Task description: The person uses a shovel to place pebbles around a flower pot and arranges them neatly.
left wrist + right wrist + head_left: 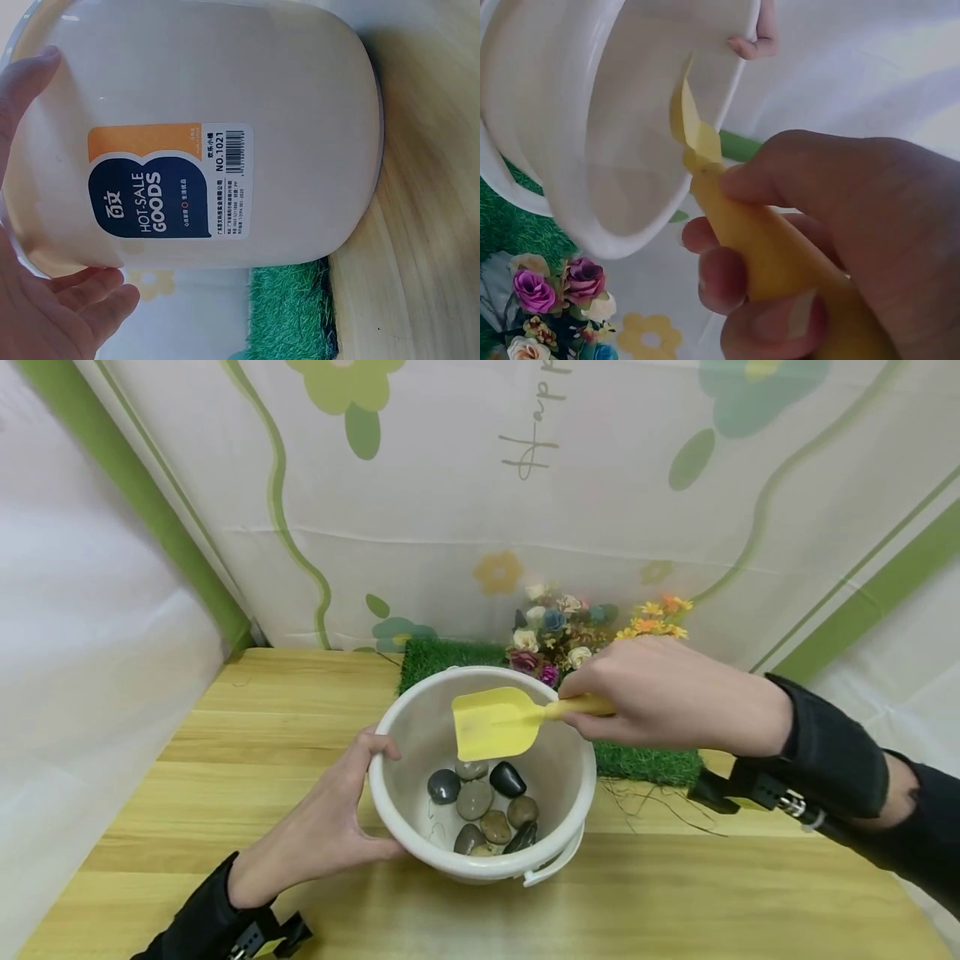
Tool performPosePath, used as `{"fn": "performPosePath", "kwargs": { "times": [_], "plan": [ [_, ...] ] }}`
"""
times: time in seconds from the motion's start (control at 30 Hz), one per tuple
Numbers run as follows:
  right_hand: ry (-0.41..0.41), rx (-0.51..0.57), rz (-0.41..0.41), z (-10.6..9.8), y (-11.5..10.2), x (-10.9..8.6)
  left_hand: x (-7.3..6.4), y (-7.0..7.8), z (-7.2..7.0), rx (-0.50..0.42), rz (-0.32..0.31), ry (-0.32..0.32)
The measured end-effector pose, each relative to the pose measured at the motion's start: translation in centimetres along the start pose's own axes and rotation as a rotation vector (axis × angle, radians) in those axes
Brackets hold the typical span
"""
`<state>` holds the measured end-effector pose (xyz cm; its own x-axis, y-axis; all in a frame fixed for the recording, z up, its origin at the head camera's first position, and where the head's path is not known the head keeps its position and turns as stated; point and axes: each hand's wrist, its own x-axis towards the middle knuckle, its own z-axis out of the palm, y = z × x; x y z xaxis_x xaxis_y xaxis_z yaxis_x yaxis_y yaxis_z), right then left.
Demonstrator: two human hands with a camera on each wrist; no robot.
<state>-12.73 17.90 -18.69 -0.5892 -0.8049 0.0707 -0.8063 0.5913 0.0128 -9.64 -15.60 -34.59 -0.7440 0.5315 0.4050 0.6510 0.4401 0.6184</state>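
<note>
A white plastic bucket point(561, 785) stands on the wooden table, with several smooth grey, black and brown stones point(475, 800) on its bottom. My left hand point(330, 822) grips the bucket's left side, fingertips hooked over the rim. In the left wrist view, the thumb lies against the outer wall near a printed label point(169, 184). My right hand point(652, 693) holds a yellow toy shovel point(495, 722) by its handle, fingers wrapped round it in the right wrist view. The shovel's blade hangs over the bucket opening, above the stones, and carries nothing visible.
Behind the bucket lies a green artificial grass mat point(652, 764) with artificial flowers point(551, 631) on it. The bucket's white handle point(555, 864) hangs down at the front right. A printed curtain point(420, 493) closes off the back of the table point(247, 777).
</note>
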Motion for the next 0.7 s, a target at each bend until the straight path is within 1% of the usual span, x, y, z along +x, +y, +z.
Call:
{"fn": "performPosePath", "kwargs": {
  "times": [0.13,0.3,0.53,0.7],
  "plan": [
    [-0.046,-0.008,-0.013,0.0,-0.1,0.9,0.0,0.0,0.0,0.001,0.001,-0.002],
    [-0.117,-0.019,0.009,-0.1,-0.4,1.9,0.1,0.0,0.0,0.005,-0.001,-0.006],
    [-0.266,-0.031,0.017,0.2,-0.9,3.8,0.2,0.0,-0.1,-0.003,0.001,-0.010],
    [-0.416,-0.035,0.000,1.1,-1.6,5.6,0.1,0.0,-0.2,-0.005,-0.012,-0.010]
  ]
}}
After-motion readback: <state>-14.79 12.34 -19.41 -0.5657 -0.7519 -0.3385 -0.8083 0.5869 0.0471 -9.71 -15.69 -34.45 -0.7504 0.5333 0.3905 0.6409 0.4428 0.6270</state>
